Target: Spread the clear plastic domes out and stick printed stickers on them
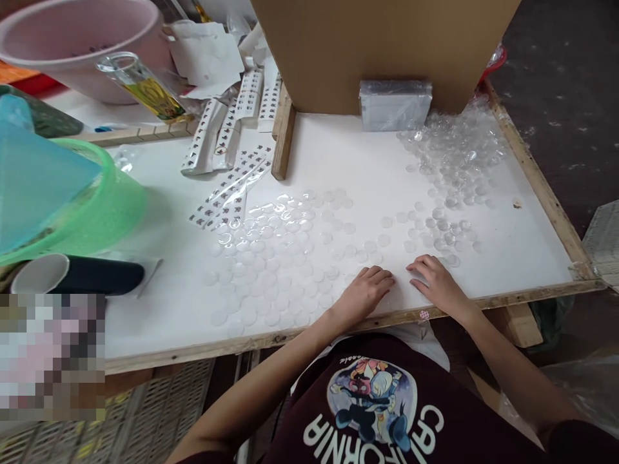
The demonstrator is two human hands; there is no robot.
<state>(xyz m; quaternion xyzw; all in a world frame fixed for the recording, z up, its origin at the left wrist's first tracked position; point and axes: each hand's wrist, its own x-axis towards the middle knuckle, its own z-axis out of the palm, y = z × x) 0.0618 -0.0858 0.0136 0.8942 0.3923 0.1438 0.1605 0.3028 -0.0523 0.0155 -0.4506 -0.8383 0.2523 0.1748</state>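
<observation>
Many clear round discs lie on a white table top [367, 161]. A neat flat field of discs [275, 251] covers the middle left, and a loose heap of discs [449, 161] sits at the back right. My left hand [362, 293] rests palm down near the front edge, fingers curled onto the surface beside the arranged discs. My right hand [435, 280] lies close beside it, fingers bent down on the table near a few scattered discs [442, 235]. Whether either hand pinches a disc is hidden.
A wooden rim [536, 174] frames the table. A cardboard box [377, 45] and a plastic-wrapped packet [394, 103] stand at the back. Sticker strips [227, 193], a green basin [91, 206], a pink basin [72, 38], a bottle [145, 84] and a dark roll [82, 274] crowd the left.
</observation>
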